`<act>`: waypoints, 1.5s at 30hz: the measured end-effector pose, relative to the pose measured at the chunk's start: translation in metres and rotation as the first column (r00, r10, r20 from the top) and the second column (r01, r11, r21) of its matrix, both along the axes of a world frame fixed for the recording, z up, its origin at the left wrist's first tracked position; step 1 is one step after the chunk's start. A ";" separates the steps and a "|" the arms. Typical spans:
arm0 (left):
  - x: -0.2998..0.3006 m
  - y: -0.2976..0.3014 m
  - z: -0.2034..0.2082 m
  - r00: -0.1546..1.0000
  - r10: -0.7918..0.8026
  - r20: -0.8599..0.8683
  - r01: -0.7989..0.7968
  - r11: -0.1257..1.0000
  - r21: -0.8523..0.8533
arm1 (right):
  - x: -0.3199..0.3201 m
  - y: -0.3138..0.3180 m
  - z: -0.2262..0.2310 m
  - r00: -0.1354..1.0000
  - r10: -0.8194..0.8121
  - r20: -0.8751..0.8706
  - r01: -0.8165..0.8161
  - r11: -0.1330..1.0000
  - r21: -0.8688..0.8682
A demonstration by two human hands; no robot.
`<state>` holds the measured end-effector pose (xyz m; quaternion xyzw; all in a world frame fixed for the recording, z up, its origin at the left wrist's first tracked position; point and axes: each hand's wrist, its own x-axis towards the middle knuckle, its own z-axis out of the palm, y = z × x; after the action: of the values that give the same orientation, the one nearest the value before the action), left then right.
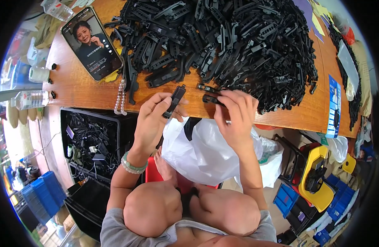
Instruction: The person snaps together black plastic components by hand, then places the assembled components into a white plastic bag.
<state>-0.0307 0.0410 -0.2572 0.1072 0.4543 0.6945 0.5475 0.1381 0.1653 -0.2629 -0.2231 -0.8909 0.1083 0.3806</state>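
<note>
My left hand (pixel 151 117) is closed around a slim black plastic part (pixel 174 101), pinched between thumb and fingers just in front of the table's near edge. My right hand (pixel 238 117) reaches to the table edge, with its fingertips on a small curved black plastic piece (pixel 212 99). Beside that piece, a little farther back, lies another black plastic piece (pixel 208 88). Behind both hands rises a big heap of black plastic parts (pixel 169 37), a mix of long clips and smaller pieces, spread over the wooden table (pixel 140 96).
A phone (pixel 92 45) playing a video and a beaded strand (pixel 120 99) lie at the left. A black crate of parts (pixel 90 144) stands below. White plastic bags (pixel 210 152) hang under the table edge. A yellow chair (pixel 315 177) is at the right.
</note>
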 end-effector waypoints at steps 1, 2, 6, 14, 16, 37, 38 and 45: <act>0.001 0.001 0.001 1.000 0.001 0.000 -0.001 1.000 -0.002 | 0.002 -0.004 0.003 1.000 0.001 0.000 -0.001 1.000 -0.002; 0.002 0.002 0.002 0.998 -0.036 -0.055 0.034 0.998 -0.045 | 0.004 -0.010 0.006 0.992 0.078 -0.098 -0.095 0.979 -0.181; 0.010 0.007 0.012 0.899 -0.354 -0.258 0.316 0.932 -0.177 | 0.005 -0.023 0.016 0.943 0.183 -0.278 -0.312 0.777 -0.547; 0.035 0.002 0.018 0.585 -0.343 -0.734 0.364 0.921 -0.141 | 0.020 -0.043 -0.002 0.920 -0.115 -0.375 -0.256 0.547 -0.797; 0.035 0.004 0.013 0.557 -0.318 -0.767 0.375 0.921 -0.109 | 0.021 -0.047 -0.004 0.887 -0.180 -0.425 -0.293 0.493 -0.819; 0.016 0.002 0.014 0.381 -0.382 -0.842 0.496 0.853 -0.163 | 0.030 -0.015 0.001 0.954 0.211 -0.212 -0.298 0.613 -0.731; 0.011 0.005 0.014 0.328 -0.395 -0.858 0.553 0.817 -0.165 | 0.033 -0.006 0.000 0.933 0.279 -0.226 -0.357 0.659 -0.662; -0.021 0.036 0.007 -0.206 -0.044 -0.978 -0.143 0.990 -0.014 | -0.009 0.006 -0.008 0.996 -0.075 0.041 0.078 0.994 -0.082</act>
<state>-0.0520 0.0771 -0.2498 0.5549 0.7556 0.3468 -0.0301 0.1295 0.1715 -0.2711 -0.2749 -0.8833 0.1268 0.3581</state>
